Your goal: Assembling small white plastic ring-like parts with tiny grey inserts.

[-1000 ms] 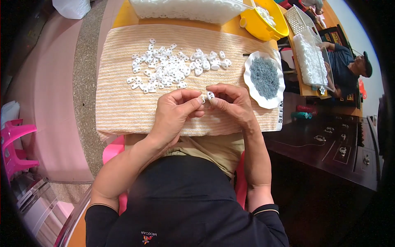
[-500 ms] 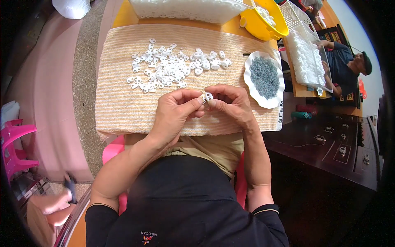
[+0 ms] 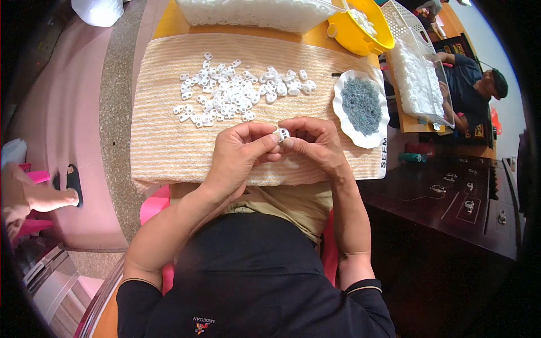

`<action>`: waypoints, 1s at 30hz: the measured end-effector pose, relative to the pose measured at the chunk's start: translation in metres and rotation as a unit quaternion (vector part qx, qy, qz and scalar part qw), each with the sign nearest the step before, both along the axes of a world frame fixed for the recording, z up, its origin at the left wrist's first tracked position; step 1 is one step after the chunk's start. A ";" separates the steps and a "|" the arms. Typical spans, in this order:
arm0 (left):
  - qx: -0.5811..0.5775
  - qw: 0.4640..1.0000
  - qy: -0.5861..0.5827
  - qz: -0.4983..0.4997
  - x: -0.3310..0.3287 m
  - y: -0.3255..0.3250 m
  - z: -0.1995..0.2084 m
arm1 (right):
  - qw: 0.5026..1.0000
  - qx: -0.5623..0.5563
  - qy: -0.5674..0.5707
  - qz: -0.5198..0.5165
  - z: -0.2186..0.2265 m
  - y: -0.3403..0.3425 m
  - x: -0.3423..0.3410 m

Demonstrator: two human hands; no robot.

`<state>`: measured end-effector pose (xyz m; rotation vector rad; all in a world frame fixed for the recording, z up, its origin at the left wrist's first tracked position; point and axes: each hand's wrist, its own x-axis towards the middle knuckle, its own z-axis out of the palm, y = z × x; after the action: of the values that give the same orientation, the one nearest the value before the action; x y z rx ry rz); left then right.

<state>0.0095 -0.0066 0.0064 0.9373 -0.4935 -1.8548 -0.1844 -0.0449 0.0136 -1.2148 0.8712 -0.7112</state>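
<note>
In front of me, my left hand (image 3: 241, 147) and my right hand (image 3: 319, 144) meet just above the towel's near part. Between their fingertips is a small white plastic cord lock (image 3: 283, 134) with two dark holes facing up. My left thumb and fingers pinch its left side, and my right thumb and forefinger grip its right side. Fingertips hide part of it. Beyond my hands lies a loose heap of white two-hole pieces (image 3: 228, 93). To its right sits a smaller group of smooth oval white pieces (image 3: 282, 83). Small metal springs (image 3: 362, 105) fill a dish.
The striped towel (image 3: 169, 149) covers the table. The scalloped white dish (image 3: 353, 139) stands at its right. A clear bin (image 3: 253, 16) and a yellow basin (image 3: 375, 42) are at the far edge. A person (image 3: 476, 84) sits right, beside another bin (image 3: 417, 84); a passer-by's leg (image 3: 53, 199) shows left.
The white parts in my two hands, slightly apart before, now sit together as one piece. My right hand has shifted slightly left. The passer-by's leg has moved up the left side.
</note>
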 end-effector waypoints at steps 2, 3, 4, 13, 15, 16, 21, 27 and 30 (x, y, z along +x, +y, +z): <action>0.005 1.000 0.008 -0.003 0.000 0.000 0.000 | 1.000 0.003 0.002 -0.002 0.001 0.000 0.000; 0.007 1.000 0.014 -0.005 0.001 0.000 0.000 | 1.000 0.007 0.004 -0.004 0.001 0.000 -0.001; 0.010 1.000 0.020 -0.006 0.001 -0.001 -0.001 | 1.000 0.007 0.004 -0.004 0.001 0.000 0.000; 0.025 0.998 0.056 -0.016 0.000 -0.001 0.002 | 0.999 0.007 -0.045 0.001 -0.001 0.001 -0.003; 0.021 0.998 0.060 -0.017 0.001 0.000 0.000 | 0.999 0.003 -0.049 -0.002 -0.001 0.002 -0.002; 0.018 0.998 0.065 -0.020 0.000 0.000 0.000 | 0.999 0.003 -0.049 -0.003 -0.001 0.002 -0.002; 0.024 0.997 0.075 -0.023 0.000 -0.001 0.001 | 0.996 0.011 -0.084 -0.006 -0.003 0.004 -0.002; 0.018 0.994 0.103 -0.032 0.001 -0.001 -0.002 | 0.995 0.014 -0.096 0.000 -0.001 0.005 -0.003; 0.013 0.991 0.127 -0.042 0.002 -0.002 -0.002 | 0.993 0.015 -0.118 -0.002 -0.002 0.006 -0.001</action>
<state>0.0110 -0.0087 0.0047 0.6925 -0.3584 -2.0271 -0.1851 -0.0393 0.0113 -1.0766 0.6863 -0.8239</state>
